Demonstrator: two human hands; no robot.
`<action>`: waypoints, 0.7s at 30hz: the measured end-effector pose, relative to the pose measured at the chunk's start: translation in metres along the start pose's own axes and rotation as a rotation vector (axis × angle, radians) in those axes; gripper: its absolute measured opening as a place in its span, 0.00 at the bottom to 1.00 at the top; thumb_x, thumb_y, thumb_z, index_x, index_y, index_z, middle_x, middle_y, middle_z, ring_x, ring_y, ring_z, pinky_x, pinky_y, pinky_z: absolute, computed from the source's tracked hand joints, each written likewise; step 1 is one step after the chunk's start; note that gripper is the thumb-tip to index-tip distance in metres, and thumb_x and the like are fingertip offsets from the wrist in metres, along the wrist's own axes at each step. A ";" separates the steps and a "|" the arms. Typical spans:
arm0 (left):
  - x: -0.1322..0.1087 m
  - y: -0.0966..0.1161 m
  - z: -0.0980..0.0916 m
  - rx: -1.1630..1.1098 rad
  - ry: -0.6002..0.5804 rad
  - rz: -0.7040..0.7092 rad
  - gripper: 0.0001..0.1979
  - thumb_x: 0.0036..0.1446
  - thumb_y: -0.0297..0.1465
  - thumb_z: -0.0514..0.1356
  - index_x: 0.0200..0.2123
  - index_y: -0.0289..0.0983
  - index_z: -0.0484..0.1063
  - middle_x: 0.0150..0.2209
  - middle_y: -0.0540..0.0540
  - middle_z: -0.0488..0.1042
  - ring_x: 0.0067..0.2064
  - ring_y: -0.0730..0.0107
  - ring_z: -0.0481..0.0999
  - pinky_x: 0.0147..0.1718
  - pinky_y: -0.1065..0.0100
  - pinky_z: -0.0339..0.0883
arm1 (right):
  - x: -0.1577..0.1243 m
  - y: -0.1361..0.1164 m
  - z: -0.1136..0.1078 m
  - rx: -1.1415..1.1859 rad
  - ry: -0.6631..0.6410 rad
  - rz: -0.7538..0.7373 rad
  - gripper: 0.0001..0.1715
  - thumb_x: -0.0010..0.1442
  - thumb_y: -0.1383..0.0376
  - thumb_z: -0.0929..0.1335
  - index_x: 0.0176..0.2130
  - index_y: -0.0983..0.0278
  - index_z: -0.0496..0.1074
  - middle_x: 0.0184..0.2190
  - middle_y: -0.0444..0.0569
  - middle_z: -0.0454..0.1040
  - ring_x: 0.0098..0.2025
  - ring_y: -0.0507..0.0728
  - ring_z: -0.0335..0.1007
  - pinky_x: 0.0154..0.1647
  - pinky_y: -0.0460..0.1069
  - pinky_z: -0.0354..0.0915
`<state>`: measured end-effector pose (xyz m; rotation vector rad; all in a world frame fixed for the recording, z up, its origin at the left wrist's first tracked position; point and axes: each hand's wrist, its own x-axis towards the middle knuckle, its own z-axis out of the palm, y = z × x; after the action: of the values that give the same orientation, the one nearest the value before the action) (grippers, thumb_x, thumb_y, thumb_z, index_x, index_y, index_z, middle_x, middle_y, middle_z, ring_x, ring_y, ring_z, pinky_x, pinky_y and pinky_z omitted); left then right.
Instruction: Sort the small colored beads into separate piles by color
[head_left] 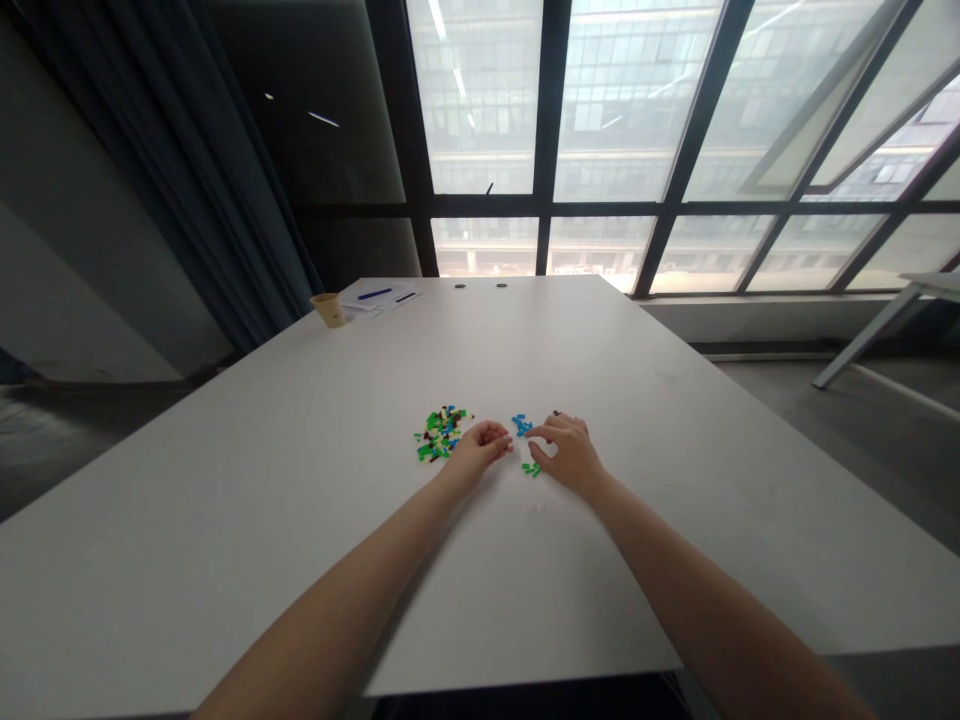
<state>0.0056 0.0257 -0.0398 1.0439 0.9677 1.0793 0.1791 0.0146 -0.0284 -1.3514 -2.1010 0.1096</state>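
Observation:
A heap of small plastic pieces (pixel 441 434), green, blue, dark and pale, lies in the middle of the white table (pixel 300 480). My left hand (pixel 480 445) rests just right of the heap with its fingers curled inward; what they hold, if anything, is too small to see. My right hand (pixel 568 447) lies on the table with fingers bent, its fingertips at a small cluster of blue pieces (pixel 520 426). A few green pieces (pixel 531 469) sit between the two hands, close to my right palm.
A small tan cup (pixel 328 309) and papers with blue pens (pixel 379 296) are at the table's far left corner. Two dark round ports (pixel 480 286) sit at the far edge. Large windows stand behind; a white table leg (pixel 870 335) is at the right.

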 end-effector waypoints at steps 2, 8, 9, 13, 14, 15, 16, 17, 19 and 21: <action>-0.002 -0.002 0.003 -0.152 -0.015 -0.045 0.17 0.33 0.33 0.68 0.26 0.34 0.65 0.24 0.53 0.70 0.29 0.78 0.71 0.36 0.72 0.64 | -0.001 -0.005 -0.001 0.018 0.019 -0.078 0.07 0.51 0.62 0.66 0.32 0.57 0.74 0.25 0.44 0.69 0.33 0.53 0.62 0.39 0.49 0.50; -0.005 -0.002 0.005 -0.286 -0.084 -0.101 0.18 0.32 0.29 0.69 0.28 0.34 0.66 0.27 0.53 0.71 0.31 0.79 0.71 0.38 0.74 0.63 | -0.002 -0.010 0.000 0.036 0.066 -0.146 0.06 0.53 0.61 0.66 0.31 0.58 0.73 0.25 0.44 0.69 0.32 0.52 0.61 0.40 0.48 0.50; -0.005 -0.002 0.004 -0.284 -0.081 -0.105 0.18 0.32 0.29 0.69 0.28 0.35 0.65 0.26 0.53 0.71 0.31 0.79 0.71 0.38 0.74 0.63 | -0.002 -0.010 0.000 0.036 0.064 -0.151 0.06 0.54 0.61 0.66 0.31 0.58 0.73 0.25 0.44 0.70 0.32 0.52 0.62 0.40 0.48 0.50; -0.005 -0.001 0.005 -0.236 -0.070 -0.097 0.19 0.31 0.32 0.69 0.28 0.35 0.65 0.26 0.54 0.69 0.29 0.80 0.70 0.36 0.74 0.63 | -0.003 -0.012 -0.002 0.026 0.018 -0.147 0.08 0.55 0.60 0.65 0.32 0.58 0.73 0.27 0.44 0.71 0.34 0.52 0.62 0.41 0.48 0.50; -0.005 -0.001 0.005 -0.216 -0.070 -0.088 0.20 0.31 0.32 0.69 0.28 0.35 0.65 0.26 0.54 0.69 0.30 0.79 0.70 0.36 0.73 0.63 | -0.003 -0.012 -0.002 0.022 0.005 -0.139 0.09 0.56 0.60 0.64 0.32 0.58 0.73 0.27 0.45 0.71 0.35 0.52 0.62 0.41 0.48 0.50; -0.005 -0.002 0.005 -0.196 -0.070 -0.079 0.21 0.30 0.33 0.69 0.28 0.35 0.65 0.26 0.54 0.69 0.30 0.79 0.70 0.36 0.73 0.63 | -0.003 -0.013 -0.003 0.019 -0.006 -0.129 0.09 0.56 0.60 0.64 0.32 0.58 0.73 0.28 0.45 0.71 0.35 0.52 0.62 0.41 0.48 0.50; -0.005 -0.002 0.006 -0.174 -0.070 -0.070 0.21 0.30 0.34 0.69 0.28 0.35 0.65 0.26 0.54 0.69 0.30 0.79 0.70 0.36 0.73 0.63 | -0.003 -0.013 -0.003 0.018 -0.013 -0.120 0.10 0.56 0.59 0.64 0.32 0.59 0.73 0.28 0.45 0.71 0.35 0.53 0.62 0.41 0.48 0.50; -0.005 -0.002 0.006 -0.152 -0.069 -0.062 0.21 0.30 0.35 0.69 0.28 0.35 0.65 0.26 0.54 0.69 0.30 0.78 0.70 0.37 0.72 0.63 | -0.002 -0.013 -0.004 0.020 -0.017 -0.112 0.10 0.56 0.60 0.64 0.32 0.59 0.73 0.28 0.45 0.71 0.35 0.53 0.62 0.41 0.48 0.50; -0.004 -0.004 0.007 -0.112 -0.074 -0.046 0.22 0.30 0.37 0.69 0.28 0.34 0.66 0.26 0.53 0.70 0.30 0.77 0.70 0.37 0.71 0.63 | -0.002 -0.012 -0.004 0.029 -0.015 -0.104 0.10 0.57 0.60 0.63 0.32 0.58 0.74 0.28 0.45 0.71 0.35 0.53 0.62 0.42 0.48 0.50; -0.002 -0.005 0.007 -0.069 -0.091 -0.024 0.21 0.31 0.37 0.69 0.28 0.34 0.67 0.26 0.52 0.70 0.30 0.76 0.70 0.36 0.70 0.63 | -0.002 -0.011 -0.004 0.038 -0.005 -0.099 0.10 0.56 0.60 0.64 0.32 0.59 0.74 0.27 0.45 0.71 0.34 0.52 0.62 0.42 0.48 0.51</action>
<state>0.0126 0.0218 -0.0431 1.0136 0.8623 1.0301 0.1735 0.0063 -0.0221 -1.2235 -2.1555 0.1112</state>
